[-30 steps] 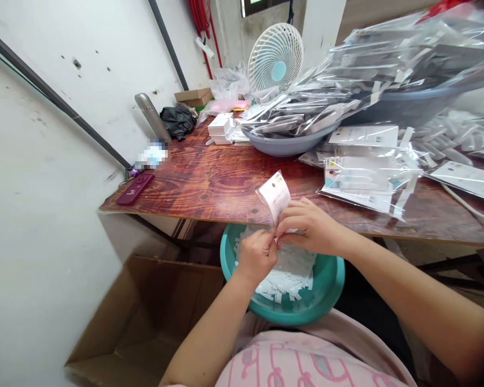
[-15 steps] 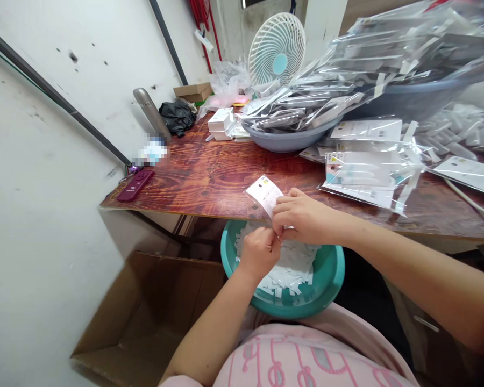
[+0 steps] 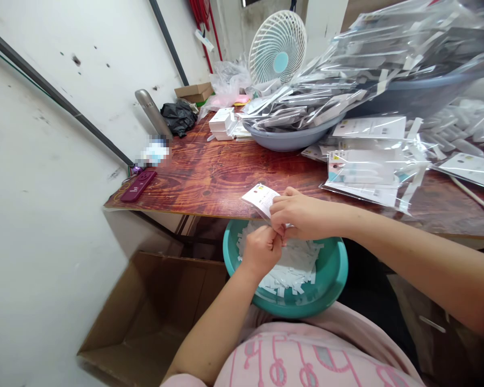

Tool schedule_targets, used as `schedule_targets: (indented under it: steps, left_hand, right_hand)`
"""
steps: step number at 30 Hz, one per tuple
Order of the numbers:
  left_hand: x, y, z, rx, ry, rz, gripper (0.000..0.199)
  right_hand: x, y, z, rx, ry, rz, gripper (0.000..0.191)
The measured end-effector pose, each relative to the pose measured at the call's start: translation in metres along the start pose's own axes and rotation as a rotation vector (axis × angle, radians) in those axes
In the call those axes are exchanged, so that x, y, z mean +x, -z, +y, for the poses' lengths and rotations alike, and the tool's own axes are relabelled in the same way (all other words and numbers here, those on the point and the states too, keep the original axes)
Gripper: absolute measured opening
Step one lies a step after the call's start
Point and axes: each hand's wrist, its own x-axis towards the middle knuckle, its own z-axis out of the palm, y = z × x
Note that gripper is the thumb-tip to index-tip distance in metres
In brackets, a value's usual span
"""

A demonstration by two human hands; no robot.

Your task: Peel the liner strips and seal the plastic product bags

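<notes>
A white printed card in a clear plastic bag juts out past the table's front edge, gripped at its near end by my hands. My right hand has its fingers bent over the card. My left hand is closed in a pinch right beside it, touching the right fingertips; the bag's end between them is mostly hidden. Below both hands sits a teal basin with many small white strips in it.
Bagged cards lie at right on the wooden table. Behind are a grey-blue basin heaped with bagged items, a fan, a bottle and a dark red phone. A cardboard box stands on the floor at left.
The bagged card has tipped slightly lower and to the left. Both hands stay pressed together at its near end, and the view has shifted a little.
</notes>
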Motion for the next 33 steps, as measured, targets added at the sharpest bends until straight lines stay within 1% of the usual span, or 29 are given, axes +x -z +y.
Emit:
schedule_targets:
  steps: [5,7,9,11,13,14,15,17,18,19,20,21,22,23,24,25,26,27,29,30,31,32,33]
  left_hand:
    - [0.001,0.002,0.003,-0.038,0.009,-0.023,0.027]
    - [0.001,0.003,0.004,-0.039,0.017,-0.016,0.027]
    - [0.001,0.005,0.006,-0.055,0.028,-0.017,0.029]
    - [0.001,0.008,0.007,-0.117,0.071,-0.021,0.03]
    - [0.003,0.01,0.007,-0.217,0.167,0.006,0.03]
    - [0.004,0.011,0.006,-0.276,0.235,0.041,0.03]
    - [0.004,0.012,0.005,-0.335,0.307,0.086,0.031]
    - [0.006,0.013,0.002,-0.448,0.432,0.185,0.033]
    - [0.007,0.013,0.0,-0.494,0.475,0.228,0.034]
    - [0.008,0.013,-0.001,-0.53,0.503,0.26,0.035]
    - [0.009,0.012,-0.003,-0.558,0.519,0.282,0.035]
    - [0.009,0.012,-0.004,-0.584,0.526,0.294,0.035]
    - [0.01,0.012,-0.004,-0.608,0.53,0.302,0.035]
    - [0.01,0.011,-0.004,-0.631,0.532,0.305,0.034]
    - [0.01,0.011,-0.004,-0.652,0.534,0.308,0.034]
    - [0.01,0.011,-0.003,-0.67,0.535,0.311,0.033]
    - [0.01,0.01,-0.002,-0.683,0.536,0.313,0.032]
    - [0.01,0.01,-0.001,-0.692,0.538,0.314,0.032]
    - [0.009,0.011,0.001,-0.708,0.538,0.311,0.031]
    - [0.009,0.011,0.002,-0.718,0.537,0.308,0.032]
    - [0.009,0.011,0.003,-0.73,0.534,0.303,0.032]
    - [0.009,0.012,0.004,-0.745,0.529,0.297,0.032]
    - [0.008,0.012,0.005,-0.76,0.524,0.29,0.032]
  right_hand:
    - [-0.006,-0.002,0.011,0.112,0.032,0.006,0.009]
    - [-0.011,-0.001,0.014,0.208,0.054,0.03,0.011]
    - [-0.02,0.001,0.014,0.328,0.057,0.08,0.013]
    - [-0.036,0.005,0.01,0.471,0.001,0.125,0.013]
    - [-0.056,0.008,0.004,0.632,-0.116,0.195,0.012]
    - [-0.066,0.007,0.0,0.717,-0.172,0.272,0.013]
    - [-0.075,0.004,-0.004,0.808,-0.209,0.405,0.015]
    - [-0.087,-0.01,-0.011,0.986,-0.226,0.783,0.024]
    - [-0.089,-0.02,-0.014,1.065,-0.231,0.942,0.027]
    - [-0.088,-0.032,-0.016,1.113,-0.264,0.993,0.025]
    - [-0.085,-0.044,-0.017,1.122,-0.327,0.915,0.02]
    - [-0.081,-0.056,-0.018,1.084,-0.392,0.708,0.012]
    - [-0.076,-0.068,-0.018,0.999,-0.416,0.505,0.008]
    - [-0.071,-0.077,-0.017,0.902,-0.428,0.353,0.014]
    - [-0.067,-0.083,-0.015,0.809,-0.431,0.255,0.02]
    - [-0.065,-0.087,-0.013,0.715,-0.435,0.22,0.021]
    - [-0.063,-0.089,-0.011,0.62,-0.452,0.232,0.015]
    - [-0.063,-0.088,-0.009,0.527,-0.467,0.271,0.006]
    - [-0.064,-0.08,-0.003,0.39,-0.471,0.367,0.02]
    - [-0.065,-0.075,0.0,0.371,-0.463,0.421,0.022]
    - [-0.066,-0.069,0.004,0.403,-0.455,0.482,0.019]
    - [-0.066,-0.063,0.009,0.485,-0.449,0.546,0.011]
    - [-0.066,-0.057,0.014,0.595,-0.444,0.611,0.011]
